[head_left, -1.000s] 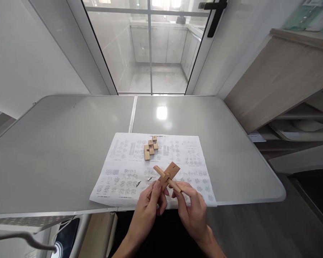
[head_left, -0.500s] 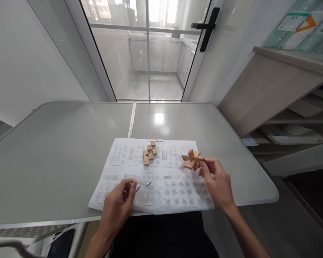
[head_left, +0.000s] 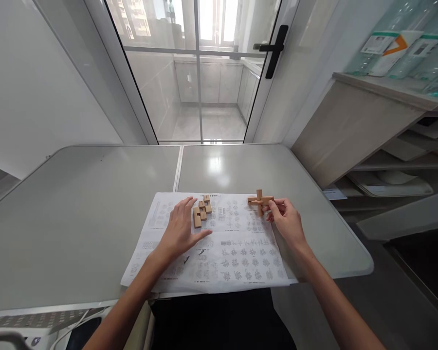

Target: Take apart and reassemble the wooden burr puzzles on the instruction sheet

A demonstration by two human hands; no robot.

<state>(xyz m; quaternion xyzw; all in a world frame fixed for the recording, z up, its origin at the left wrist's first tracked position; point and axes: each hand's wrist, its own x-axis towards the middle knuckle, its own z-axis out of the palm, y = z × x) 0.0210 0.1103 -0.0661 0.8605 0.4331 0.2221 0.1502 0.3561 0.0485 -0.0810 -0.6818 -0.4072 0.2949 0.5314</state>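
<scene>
A printed instruction sheet (head_left: pixel 237 257) lies on the grey table (head_left: pixel 76 214). My right hand (head_left: pixel 286 221) pinches one arm of a cross-shaped wooden puzzle assembly (head_left: pixel 260 201), which stands at the sheet's far right corner. My left hand (head_left: pixel 180 228) is stretched out with fingers apart, flat on the sheet. Its fingertips are just left of a small cluster of loose wooden puzzle pieces (head_left: pixel 202 210) near the sheet's far edge. I cannot tell whether the fingers touch the pieces.
A glass door with a black handle (head_left: pixel 273 48) stands beyond the table. A wooden shelf unit (head_left: pixel 365 126) with papers stands at the right. The table's rounded right corner (head_left: pixel 365 265) is near my right arm.
My hands parted. The right hand carried the cross-shaped assembly to the sheet's far right corner. The left hand let go, opened, and reached forward to the loose pieces.
</scene>
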